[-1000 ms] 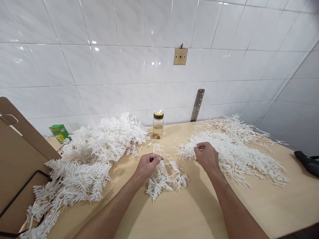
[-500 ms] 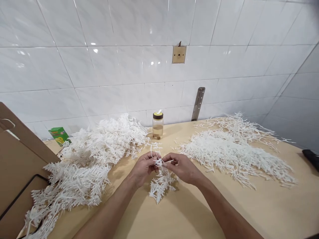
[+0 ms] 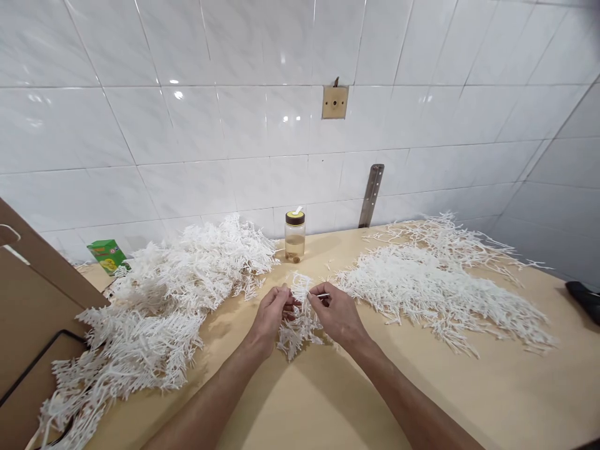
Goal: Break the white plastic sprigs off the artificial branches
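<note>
Bunch of white sprigs [image 3: 298, 331], below frame centre, sits pinched by left hand [image 3: 268, 317] and right hand [image 3: 341, 316], probably because its strands are thin.

We see glossy, smooth wall tiles [image 3: 244, 125], a pale wood-look table [image 3: 328, 400] and matt brown cardboard [image 3: 37, 287].

Wall [image 3: 225, 125]: glossy white marbled tile, bright light reflections. Yellowed socket plate [image 3: 334, 102] mid-wall. Perforated metal strip [image 3: 372, 195] leans near the back edge of the pale wood-tone bench [image 3: 506, 394]. Room corner at right, shaded.
</note>
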Demonstrator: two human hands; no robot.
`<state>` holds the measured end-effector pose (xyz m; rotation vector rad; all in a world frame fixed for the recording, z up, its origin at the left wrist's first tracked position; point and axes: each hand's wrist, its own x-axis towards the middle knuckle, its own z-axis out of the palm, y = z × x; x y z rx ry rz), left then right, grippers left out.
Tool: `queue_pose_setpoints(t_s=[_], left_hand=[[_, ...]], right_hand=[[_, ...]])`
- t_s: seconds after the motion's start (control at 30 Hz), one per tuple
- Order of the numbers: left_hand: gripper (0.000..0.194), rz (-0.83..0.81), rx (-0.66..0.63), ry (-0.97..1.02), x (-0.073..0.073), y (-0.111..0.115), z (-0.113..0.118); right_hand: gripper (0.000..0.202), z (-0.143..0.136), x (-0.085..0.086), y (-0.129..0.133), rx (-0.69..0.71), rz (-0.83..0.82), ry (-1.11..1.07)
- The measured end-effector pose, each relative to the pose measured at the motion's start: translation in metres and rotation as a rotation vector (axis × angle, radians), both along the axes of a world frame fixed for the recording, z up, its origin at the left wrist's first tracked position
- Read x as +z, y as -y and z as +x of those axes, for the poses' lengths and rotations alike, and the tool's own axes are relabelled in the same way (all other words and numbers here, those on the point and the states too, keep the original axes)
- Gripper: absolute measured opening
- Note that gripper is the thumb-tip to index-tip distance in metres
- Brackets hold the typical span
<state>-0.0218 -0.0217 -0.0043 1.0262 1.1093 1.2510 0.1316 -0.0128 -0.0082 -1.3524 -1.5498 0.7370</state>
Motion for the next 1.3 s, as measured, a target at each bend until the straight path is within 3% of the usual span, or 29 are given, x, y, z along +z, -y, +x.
queue_pose_setpoints(t_s=[0.1, 0.2, 0.47, 0.63, 0.73, 0.8, 0.87, 0.97, 1.03, 1.2, 1.3], left_hand=[[0.043, 0.098, -0.064, -0.103, -0.005, 0.002, 0.004], [0.033, 0.172, -0.035, -0.207, -0.014, -0.001, 0.004], [0.015, 0.083, 0.077, -0.386, -0.018, -0.014, -0.014], [0.009, 0.366, 0.102, -0.708, -0.016, -0.018, -0.034], [0.009, 0.430, 0.062, -0.782, -0.010, -0.021, -0.043], [0.007, 0.393, 0.031, -0.706, -0.003, -0.021, -0.046], [0.010, 0.293, -0.038, -0.491, 0.006, -0.020, -0.046], [0.017, 0.117, -0.120, -0.068, 0.018, -0.017, -0.045], [0.022, 0.042, -0.101, 0.074, 0.022, -0.018, -0.047], [0.031, -0.042, -0.018, 0.051, 0.024, -0.023, -0.057], [0.033, -0.067, -0.072, 0.010, 0.026, -0.023, -0.061]], right_hand=[[0.021, -0.003, 0.000, 0.002, 0.011, -0.059, -0.047], [0.024, -0.005, -0.003, 0.000, 0.020, -0.098, -0.076], [0.022, 0.015, -0.006, -0.013, -0.247, -0.036, 0.057], [0.026, 0.011, -0.005, -0.008, -0.217, -0.032, 0.002], [0.027, 0.011, -0.005, -0.007, -0.192, -0.028, -0.048], [0.025, 0.014, -0.004, -0.008, -0.199, -0.044, -0.065], [0.021, 0.016, -0.002, -0.008, -0.166, -0.100, -0.075], [0.019, 0.011, -0.005, -0.006, 0.002, -0.165, -0.075], [0.021, 0.004, -0.010, -0.003, 0.102, -0.165, -0.083], [0.025, -0.006, -0.018, 0.004, 0.222, -0.207, -0.074], [0.030, 0.002, -0.011, 0.005, 0.343, -0.230, -0.009]])
